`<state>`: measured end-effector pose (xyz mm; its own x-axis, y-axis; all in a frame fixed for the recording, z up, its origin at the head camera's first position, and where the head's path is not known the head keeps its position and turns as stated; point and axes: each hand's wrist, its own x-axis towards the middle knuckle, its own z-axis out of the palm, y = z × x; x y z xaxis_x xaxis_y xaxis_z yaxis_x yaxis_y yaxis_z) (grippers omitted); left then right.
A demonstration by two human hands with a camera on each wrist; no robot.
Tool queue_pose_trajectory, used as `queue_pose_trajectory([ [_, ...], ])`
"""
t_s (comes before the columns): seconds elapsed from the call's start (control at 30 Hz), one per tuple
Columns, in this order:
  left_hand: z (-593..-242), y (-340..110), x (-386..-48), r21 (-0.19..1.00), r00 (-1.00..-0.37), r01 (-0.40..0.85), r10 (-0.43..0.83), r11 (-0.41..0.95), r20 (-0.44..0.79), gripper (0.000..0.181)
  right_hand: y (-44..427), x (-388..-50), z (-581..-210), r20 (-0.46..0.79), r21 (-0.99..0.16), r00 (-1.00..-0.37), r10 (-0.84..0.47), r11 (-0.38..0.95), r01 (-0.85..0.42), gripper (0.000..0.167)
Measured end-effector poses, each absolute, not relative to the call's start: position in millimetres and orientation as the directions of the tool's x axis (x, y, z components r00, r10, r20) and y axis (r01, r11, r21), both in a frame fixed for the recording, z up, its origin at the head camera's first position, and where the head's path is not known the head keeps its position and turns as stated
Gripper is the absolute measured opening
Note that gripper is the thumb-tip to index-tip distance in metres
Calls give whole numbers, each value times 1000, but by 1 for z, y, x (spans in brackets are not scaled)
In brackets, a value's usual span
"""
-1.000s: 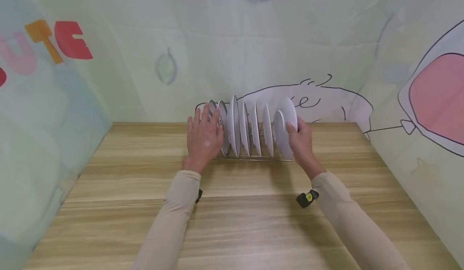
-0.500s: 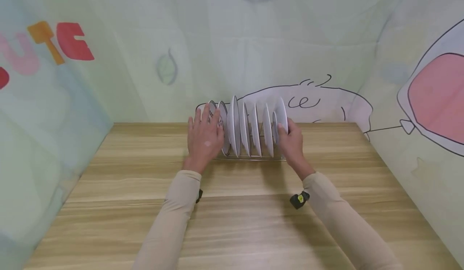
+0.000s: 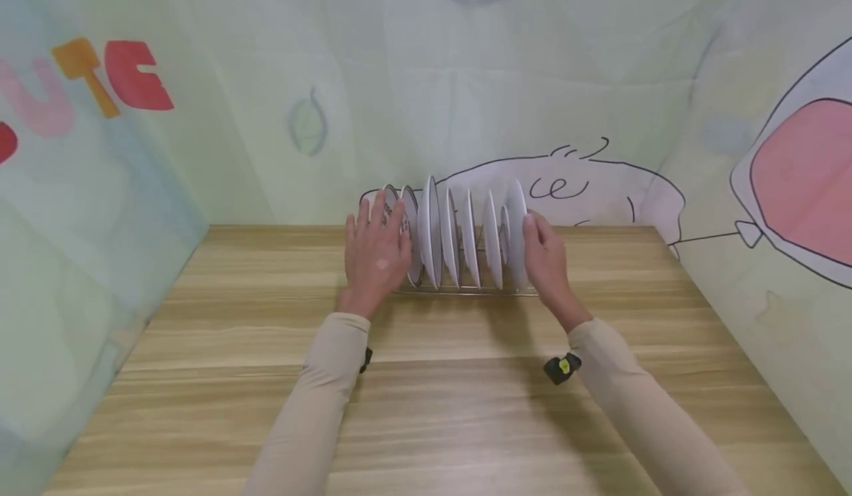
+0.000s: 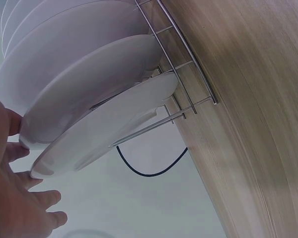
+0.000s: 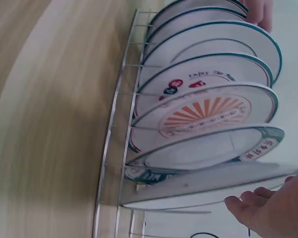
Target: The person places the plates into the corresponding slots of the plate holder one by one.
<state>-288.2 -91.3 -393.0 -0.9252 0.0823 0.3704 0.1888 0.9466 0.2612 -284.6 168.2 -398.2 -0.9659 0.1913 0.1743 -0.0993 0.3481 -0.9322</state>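
Note:
Several white plates point(image 3: 431, 233) stand on edge in a wire dish rack point(image 3: 466, 293) at the back of the table. My left hand point(image 3: 376, 259) rests at the leftmost plates, its fingers spread and touching their rims. In the left wrist view the fingertips lie along the rim of the end plate point(image 4: 104, 124). At the rack's other end my right hand point(image 3: 547, 259) is beside the rightmost plate point(image 3: 517, 241), which leans slightly. In the right wrist view the fingers point(image 5: 248, 206) lie extended by that plate's outer face, without curling round it; the thumb is mostly hidden.
The wood-grain table point(image 3: 426, 407) stretches out in front of the rack. Printed cloth walls point(image 3: 220, 111) enclose the back and both sides, with the back one close behind the rack. A small black device point(image 3: 562, 367) sits at the right wrist.
My right hand moved left with the last plate, turning it more edge-on into the rack, then loosened and shifted slightly right. My left hand stayed at the left plates.

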Motion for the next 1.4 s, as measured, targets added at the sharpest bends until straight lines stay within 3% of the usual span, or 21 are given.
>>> queue_pose_trajectory([
  [0.13,-392,-92,-288,265,-925,185,76,946,373,54,182,-291,-393,223,-926,-959,177,346,-152,57],
  [0.33,-393,-94,-288,264,-931,177,74,948,358,54,211,-311,-405,291,-854,-956,26,459,-248,55],
  [0.6,-393,-94,-288,256,-926,181,77,949,369,54,230,-330,-432,194,-708,-970,-150,663,-244,54],
  [0.73,-392,-93,-287,265,-928,182,76,947,366,54,234,-337,-440,172,-659,-962,-213,701,-273,54],
  [1.4,-392,-87,-286,279,-939,169,69,945,337,56,244,-346,-442,145,-606,-965,-220,751,-262,50],
])
